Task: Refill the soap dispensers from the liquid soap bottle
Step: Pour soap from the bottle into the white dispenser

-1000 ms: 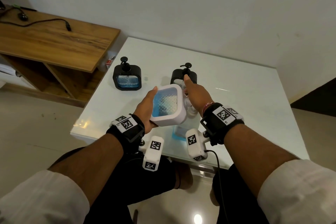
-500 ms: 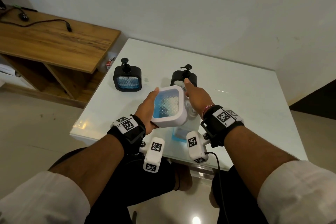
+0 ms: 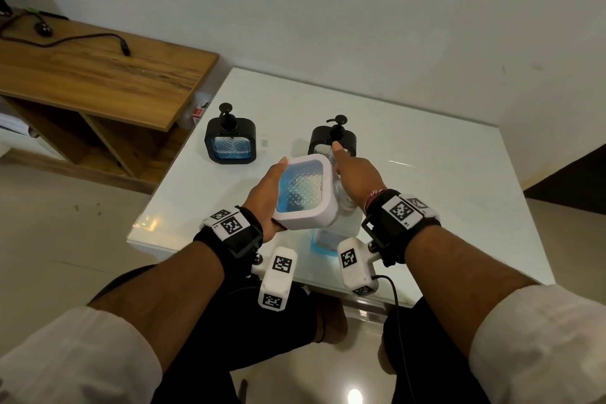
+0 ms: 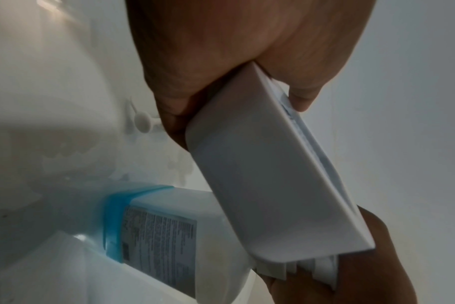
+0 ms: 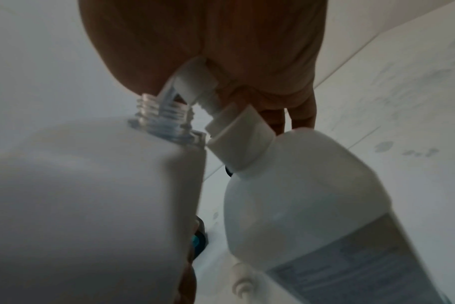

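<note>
Near the front edge of the white tabletop (image 3: pixel 426 207), the left hand (image 3: pixel 262 203) holds a white soap dispenser (image 3: pixel 303 195) tilted in the air, its fingers curled round the casing. The right hand (image 3: pixel 355 175) has its fingers clamped on the liquid soap bottle (image 5: pixel 312 195), which is tipped so its nozzle meets the dispenser's bare threaded neck (image 5: pixel 166 121). Blue soap shows through the dispenser's window. Two black dispensers (image 3: pixel 230 140) (image 3: pixel 333 139) stand further back, pumps on. The likeliest trouble is spillage: both containers are in the air and the neck is narrow, so a small wobble or a hard squeeze could send soap down the casing onto the tabletop. Overfilling is the other danger, since the level is hard to read at this tilt.
</note>
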`<action>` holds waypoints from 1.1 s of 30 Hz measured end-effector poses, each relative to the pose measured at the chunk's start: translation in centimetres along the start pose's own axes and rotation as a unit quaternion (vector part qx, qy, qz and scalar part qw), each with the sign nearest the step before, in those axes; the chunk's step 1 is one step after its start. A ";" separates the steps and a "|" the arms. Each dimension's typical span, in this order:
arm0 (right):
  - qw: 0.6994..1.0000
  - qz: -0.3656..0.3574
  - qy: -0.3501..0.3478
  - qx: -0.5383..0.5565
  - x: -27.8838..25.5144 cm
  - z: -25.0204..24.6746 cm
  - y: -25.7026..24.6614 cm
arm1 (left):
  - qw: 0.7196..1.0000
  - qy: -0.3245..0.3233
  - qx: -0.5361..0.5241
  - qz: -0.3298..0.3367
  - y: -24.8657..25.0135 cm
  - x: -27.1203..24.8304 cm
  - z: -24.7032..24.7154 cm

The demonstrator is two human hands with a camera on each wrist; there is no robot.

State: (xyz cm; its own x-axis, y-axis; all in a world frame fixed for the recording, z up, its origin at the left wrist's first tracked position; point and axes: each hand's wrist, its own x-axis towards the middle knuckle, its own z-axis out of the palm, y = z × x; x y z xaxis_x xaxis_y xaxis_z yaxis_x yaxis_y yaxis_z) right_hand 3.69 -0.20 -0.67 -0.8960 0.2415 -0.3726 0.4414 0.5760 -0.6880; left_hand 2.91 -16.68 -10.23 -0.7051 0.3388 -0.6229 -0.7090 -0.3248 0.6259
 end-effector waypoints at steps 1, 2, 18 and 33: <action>1.000 -0.003 -0.004 -0.009 -0.1 0.0 0.0 | 1.000 0.002 0.001 -0.001 0.0 0.0 0.0; 1.000 -0.010 -0.006 -0.016 -0.1 -0.1 0.0 | 1.000 0.005 0.003 0.000 0.0 -0.1 0.0; 0.999 -0.031 0.002 -0.013 -0.3 -0.3 -0.1 | 1.000 0.011 0.002 0.003 0.1 -0.6 0.2; 0.999 -0.039 0.017 -0.014 -0.1 -0.3 0.2 | 1.000 0.013 0.003 0.000 0.2 -1.2 0.6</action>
State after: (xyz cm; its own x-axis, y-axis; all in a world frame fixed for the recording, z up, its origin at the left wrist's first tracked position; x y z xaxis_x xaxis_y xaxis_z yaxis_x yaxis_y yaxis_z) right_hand 3.82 0.11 -0.62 -0.9288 0.2216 -0.2970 0.3695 0.6150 -0.6966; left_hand 3.59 -16.58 -9.06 -0.7053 0.3154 -0.6349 -0.7089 -0.3199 0.6285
